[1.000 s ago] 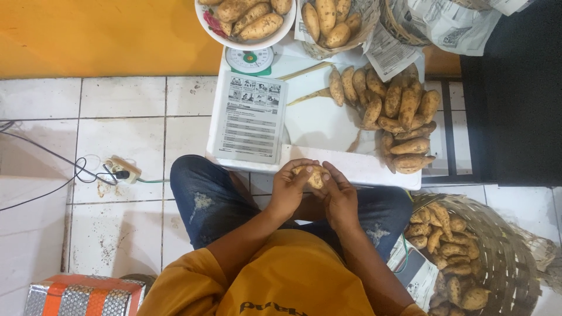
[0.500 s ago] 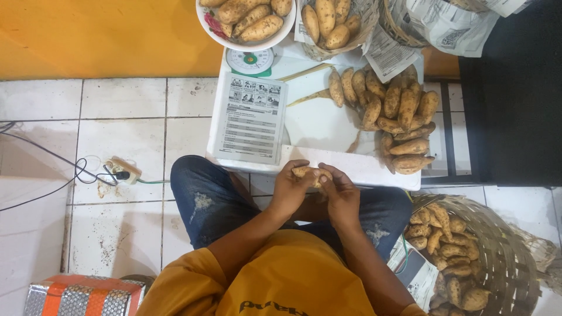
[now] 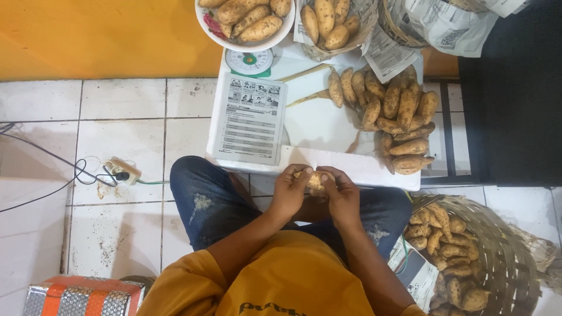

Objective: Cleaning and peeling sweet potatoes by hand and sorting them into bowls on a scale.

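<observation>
White square floor tiles are covering most of the view, their grout lines showing dark and some specks of dirt lying near the lower left. An orange wall is running along the top. A black cable is trailing across the tiles to a small power strip, with a green wire leading off it. A low white bench is sitting on the floor by the wall. On the right a black surface is filling the corner. At the lower left a shiny orange and silver box is peeking in. Even indoor light is falling over everything, casting only soft shadows.
</observation>
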